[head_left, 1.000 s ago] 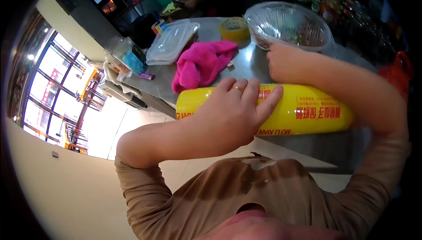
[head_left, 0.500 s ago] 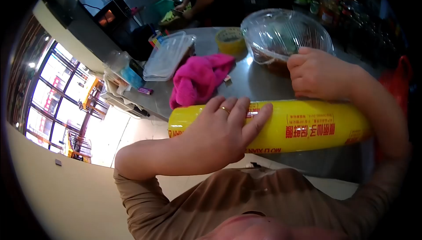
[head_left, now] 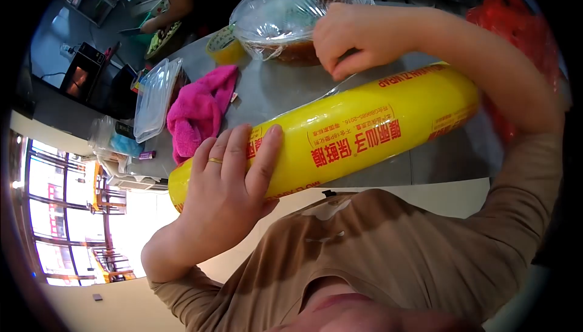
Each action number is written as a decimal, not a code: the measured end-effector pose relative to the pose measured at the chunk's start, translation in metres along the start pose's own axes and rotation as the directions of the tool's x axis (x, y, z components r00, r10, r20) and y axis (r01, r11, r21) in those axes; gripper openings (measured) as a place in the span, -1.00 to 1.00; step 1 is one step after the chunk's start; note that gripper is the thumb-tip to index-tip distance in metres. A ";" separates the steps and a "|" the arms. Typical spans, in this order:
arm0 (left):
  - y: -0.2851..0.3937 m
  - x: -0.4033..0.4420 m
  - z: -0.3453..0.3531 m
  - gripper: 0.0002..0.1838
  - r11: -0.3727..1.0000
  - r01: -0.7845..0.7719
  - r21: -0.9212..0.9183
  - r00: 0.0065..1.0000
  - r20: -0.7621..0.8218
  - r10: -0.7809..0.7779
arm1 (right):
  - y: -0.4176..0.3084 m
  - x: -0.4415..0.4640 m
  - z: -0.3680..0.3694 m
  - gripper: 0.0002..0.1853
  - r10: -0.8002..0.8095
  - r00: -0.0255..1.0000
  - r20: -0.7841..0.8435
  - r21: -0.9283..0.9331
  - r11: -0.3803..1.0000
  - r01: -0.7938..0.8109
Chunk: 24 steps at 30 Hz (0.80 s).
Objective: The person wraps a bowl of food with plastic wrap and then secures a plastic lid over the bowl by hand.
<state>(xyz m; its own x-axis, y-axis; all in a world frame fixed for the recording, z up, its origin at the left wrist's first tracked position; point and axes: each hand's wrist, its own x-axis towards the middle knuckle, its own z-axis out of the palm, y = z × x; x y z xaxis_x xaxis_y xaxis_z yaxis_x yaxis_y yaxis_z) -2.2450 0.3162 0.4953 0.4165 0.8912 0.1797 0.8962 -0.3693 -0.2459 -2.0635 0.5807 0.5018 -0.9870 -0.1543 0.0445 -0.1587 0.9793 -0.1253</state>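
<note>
A large roll of cling film (head_left: 346, 140) in a yellow wrapper with red print lies slantwise at the counter's front edge. My left hand (head_left: 228, 171), wearing a ring, is wrapped over its left part, thumb and fingers pressed on the wrapper. Just beyond the roll, my right hand (head_left: 352, 37) is closed in a pinch. A thin clear edge of film runs from the roll up to its fingers. Behind that hand stands a clear bowl (head_left: 291, 13) with film stretched over its top and reddish-brown contents. The right fingertips are partly hidden.
Left of the bowl are a roll of yellow tape (head_left: 225, 49), a pink cloth (head_left: 200, 110) and clear plastic containers (head_left: 155, 98). A red plastic bag (head_left: 516, 34) is at the right. Another person's arm (head_left: 173, 7) works over green food at the back left.
My view has turned, so the counter and its things appear shifted left and tilted. The cling film roll now slants up to the right. My right hand has stayed closed near the bowl.
</note>
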 end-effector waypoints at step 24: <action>-0.018 -0.004 0.009 0.03 0.997 -0.080 0.019 0.994 -0.074 0.081 | 0.001 -0.028 -0.003 -0.89 -0.039 0.996 0.083 -0.225 0.973 0.057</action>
<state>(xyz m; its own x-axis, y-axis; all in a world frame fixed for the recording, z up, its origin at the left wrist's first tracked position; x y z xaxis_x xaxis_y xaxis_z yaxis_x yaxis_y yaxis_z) -2.2640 0.3213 0.4906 0.4982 0.8362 0.2294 0.8568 -0.4343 -0.2779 -2.0360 0.5868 0.5035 -0.9788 -0.2024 -0.0329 -0.2047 0.9733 0.1041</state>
